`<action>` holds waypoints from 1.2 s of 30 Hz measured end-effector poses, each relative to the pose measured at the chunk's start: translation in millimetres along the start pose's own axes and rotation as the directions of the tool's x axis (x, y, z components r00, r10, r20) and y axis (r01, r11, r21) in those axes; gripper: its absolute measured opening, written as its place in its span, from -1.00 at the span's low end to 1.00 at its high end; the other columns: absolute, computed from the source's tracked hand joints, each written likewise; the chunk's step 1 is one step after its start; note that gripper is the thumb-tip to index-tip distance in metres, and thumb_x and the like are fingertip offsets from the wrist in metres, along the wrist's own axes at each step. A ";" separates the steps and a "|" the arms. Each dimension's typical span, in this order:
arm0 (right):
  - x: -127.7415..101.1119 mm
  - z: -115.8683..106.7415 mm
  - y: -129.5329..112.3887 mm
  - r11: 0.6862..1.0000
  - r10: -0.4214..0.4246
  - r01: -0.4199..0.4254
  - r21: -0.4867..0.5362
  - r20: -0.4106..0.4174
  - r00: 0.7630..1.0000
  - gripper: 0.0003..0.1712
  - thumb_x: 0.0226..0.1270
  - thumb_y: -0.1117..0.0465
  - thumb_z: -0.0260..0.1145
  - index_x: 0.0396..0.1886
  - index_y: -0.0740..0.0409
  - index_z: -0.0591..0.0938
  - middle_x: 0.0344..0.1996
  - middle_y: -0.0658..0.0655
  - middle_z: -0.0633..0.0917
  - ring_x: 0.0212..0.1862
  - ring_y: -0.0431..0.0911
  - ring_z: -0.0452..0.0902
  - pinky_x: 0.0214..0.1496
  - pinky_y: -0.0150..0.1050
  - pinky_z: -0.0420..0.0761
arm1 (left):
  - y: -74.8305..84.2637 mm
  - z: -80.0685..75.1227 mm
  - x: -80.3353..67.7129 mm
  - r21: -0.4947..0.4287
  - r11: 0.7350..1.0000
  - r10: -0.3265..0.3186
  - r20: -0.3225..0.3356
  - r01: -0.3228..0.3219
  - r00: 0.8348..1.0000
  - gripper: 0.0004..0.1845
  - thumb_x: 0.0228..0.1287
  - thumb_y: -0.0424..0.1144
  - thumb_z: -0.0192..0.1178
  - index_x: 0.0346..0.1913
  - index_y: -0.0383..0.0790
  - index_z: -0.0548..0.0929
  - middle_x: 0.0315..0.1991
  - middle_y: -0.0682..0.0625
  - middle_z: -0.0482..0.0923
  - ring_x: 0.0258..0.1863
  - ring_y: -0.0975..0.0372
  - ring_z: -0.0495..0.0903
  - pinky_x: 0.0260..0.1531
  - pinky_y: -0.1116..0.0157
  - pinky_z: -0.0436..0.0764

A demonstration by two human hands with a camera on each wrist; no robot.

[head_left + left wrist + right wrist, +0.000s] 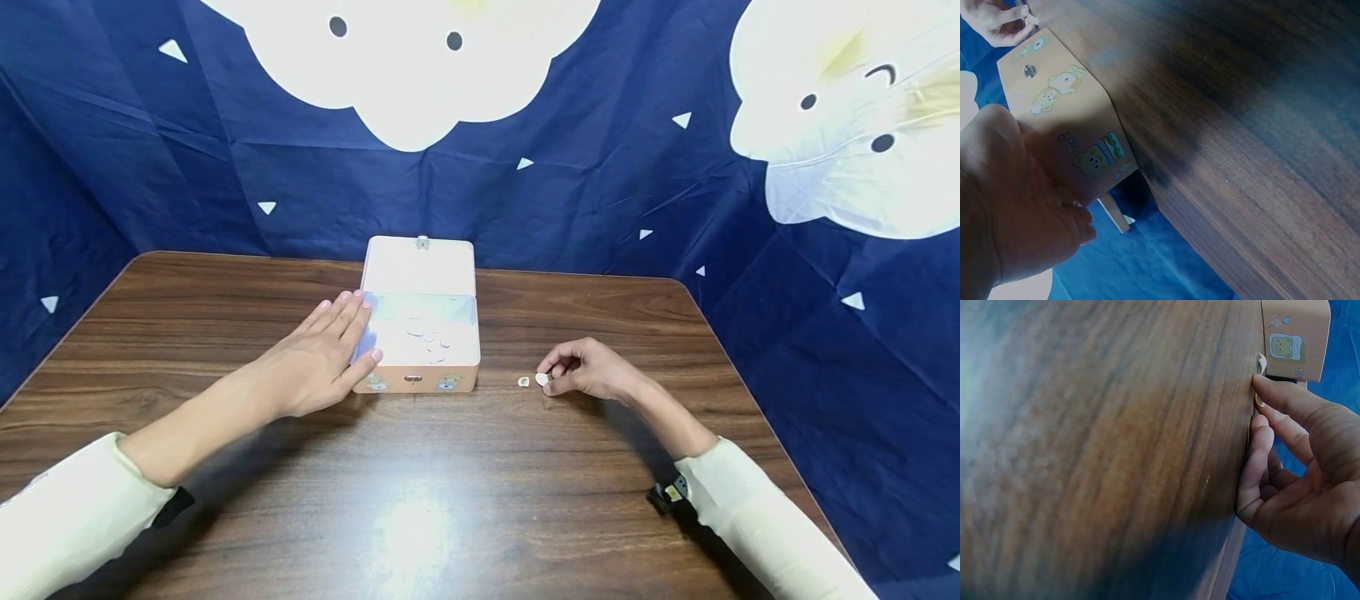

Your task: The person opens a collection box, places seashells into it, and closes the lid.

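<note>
- Small white disc (pixel 542 379), flat and roundish, lies on the wooden table (pixel 420 492), pinched by the right hand (pixel 588 371) with curled fingertips; a second white piece (pixel 523 382) lies just beside it.
- Open pink tin box (pixel 420 333), rectangular and glossy inside, holds more pale discs; the left hand (pixel 322 354) rests flat against its side, fingers straight.
- Left wrist view alone shows bear stickers (pixel 1099 157) on the box front.

Wooden table (pixel 420 500) lying bare up front, glare sitting near its front edge. Blue cloth (pixel 600 192) with white clouds hanging behind.
</note>
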State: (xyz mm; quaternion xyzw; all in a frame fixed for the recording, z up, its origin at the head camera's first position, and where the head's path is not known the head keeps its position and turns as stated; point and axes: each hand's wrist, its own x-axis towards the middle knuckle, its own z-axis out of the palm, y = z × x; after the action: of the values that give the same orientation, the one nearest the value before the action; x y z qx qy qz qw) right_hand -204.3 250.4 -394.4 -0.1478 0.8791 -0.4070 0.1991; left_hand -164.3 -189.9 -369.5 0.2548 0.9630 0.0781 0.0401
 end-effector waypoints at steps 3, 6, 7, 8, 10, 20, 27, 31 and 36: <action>0.4 -0.8 -0.1 1.000 -0.005 0.005 -0.002 0.004 1.000 -0.70 0.26 0.37 0.69 -0.02 0.28 0.87 -0.28 0.00 0.75 -0.20 -0.16 0.58 -0.20 -0.44 0.56 | 0.2 -0.4 -0.1 0.000 1.000 -0.002 0.001 0.002 1.000 -0.09 0.87 0.21 -0.24 0.81 -0.51 -0.04 0.86 -0.41 -0.18 0.88 -0.29 -0.19 0.86 -0.29 -0.11; 0.7 -1.7 -0.1 1.000 0.004 -0.004 0.007 0.002 1.000 -0.70 0.28 0.36 0.68 -0.01 0.29 0.86 -0.26 0.01 0.78 -0.21 -0.17 0.60 -0.21 -0.44 0.58 | 0.4 -0.7 -0.1 0.003 1.000 -0.003 0.001 0.003 1.000 -0.09 0.88 0.21 -0.24 0.81 -0.51 -0.05 0.86 -0.41 -0.18 0.88 -0.29 -0.19 0.86 -0.29 -0.11; 1.1 -2.1 0.1 1.000 0.009 -0.009 0.014 0.001 1.000 -0.70 0.29 0.36 0.68 0.00 0.30 0.85 -0.26 0.02 0.80 -0.22 -0.17 0.60 -0.24 -0.43 0.59 | 0.5 -0.6 -0.1 0.004 1.000 -0.003 0.001 0.003 1.000 -0.09 0.88 0.21 -0.24 0.81 -0.51 -0.05 0.86 -0.41 -0.17 0.88 -0.29 -0.19 0.86 -0.29 -0.11; 1.4 -2.4 0.3 1.000 0.014 -0.014 0.022 0.000 1.000 -0.70 0.30 0.36 0.67 0.01 0.30 0.85 -0.25 0.02 0.81 -0.24 -0.18 0.60 -0.26 -0.43 0.59 | 0.5 -0.6 0.0 0.005 1.000 -0.003 0.001 0.003 1.000 -0.09 0.88 0.21 -0.24 0.81 -0.51 -0.05 0.86 -0.41 -0.17 0.88 -0.29 -0.19 0.86 -0.29 -0.10; 2.0 -3.4 0.6 0.999 0.026 -0.026 0.038 -0.004 1.000 -0.70 0.33 0.34 0.66 0.02 0.30 0.84 -0.24 0.03 0.82 -0.27 -0.19 0.59 -0.31 -0.40 0.60 | 0.4 -0.5 0.0 0.005 1.000 -0.004 0.000 0.004 1.000 -0.09 0.88 0.21 -0.24 0.81 -0.50 -0.04 0.86 -0.41 -0.17 0.88 -0.29 -0.19 0.86 -0.30 -0.10; 3.9 -5.1 1.6 0.994 0.051 -0.049 0.099 -0.016 0.999 -0.62 0.35 0.32 0.62 0.11 0.35 0.79 -0.20 0.07 0.79 -0.27 -0.19 0.60 -0.33 -0.37 0.61 | 0.8 -0.6 -0.9 0.008 1.000 0.000 -0.008 0.000 1.000 -0.10 0.88 0.21 -0.23 0.81 -0.50 -0.03 0.86 -0.40 -0.15 0.88 -0.29 -0.17 0.86 -0.29 -0.09; 4.3 -5.7 -2.4 0.987 0.014 -0.007 0.163 -0.042 0.999 -0.63 0.35 0.38 0.58 0.12 0.39 0.78 -0.20 0.09 0.84 -0.30 -0.16 0.69 -0.29 -0.35 0.70 | 1.2 -0.6 -0.5 0.010 1.000 0.000 -0.002 0.000 1.000 -0.09 0.88 0.22 -0.25 0.81 -0.50 -0.05 0.86 -0.40 -0.17 0.88 -0.29 -0.18 0.86 -0.30 -0.09; 5.4 -5.8 -5.6 0.983 -0.008 0.021 0.180 -0.068 0.998 -0.64 0.35 0.38 0.58 0.11 0.37 0.80 -0.21 0.07 0.86 -0.30 -0.12 0.74 -0.29 -0.34 0.71 | 0.8 -0.1 -0.9 0.012 1.000 -0.005 0.004 0.005 1.000 -0.09 0.88 0.22 -0.26 0.81 -0.50 -0.06 0.86 -0.41 -0.19 0.88 -0.29 -0.20 0.86 -0.30 -0.09; 5.6 -5.8 -11.0 0.980 -0.034 0.051 0.190 -0.093 0.995 -0.64 0.36 0.39 0.57 0.12 0.39 0.80 -0.27 0.00 0.84 -0.31 -0.13 0.73 -0.30 -0.34 0.70 | 1.2 -0.2 -0.7 0.013 1.000 -0.005 0.003 0.004 1.000 -0.08 0.88 0.23 -0.27 0.81 -0.50 -0.06 0.86 -0.41 -0.19 0.88 -0.29 -0.20 0.86 -0.30 -0.09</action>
State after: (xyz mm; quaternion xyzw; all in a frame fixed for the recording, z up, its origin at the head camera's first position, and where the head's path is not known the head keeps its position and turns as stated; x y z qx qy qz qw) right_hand -210.8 245.0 -383.8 -0.1284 0.8403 -0.5005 0.1643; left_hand -163.1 -189.3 -369.1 0.2530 0.9640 0.0712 0.0399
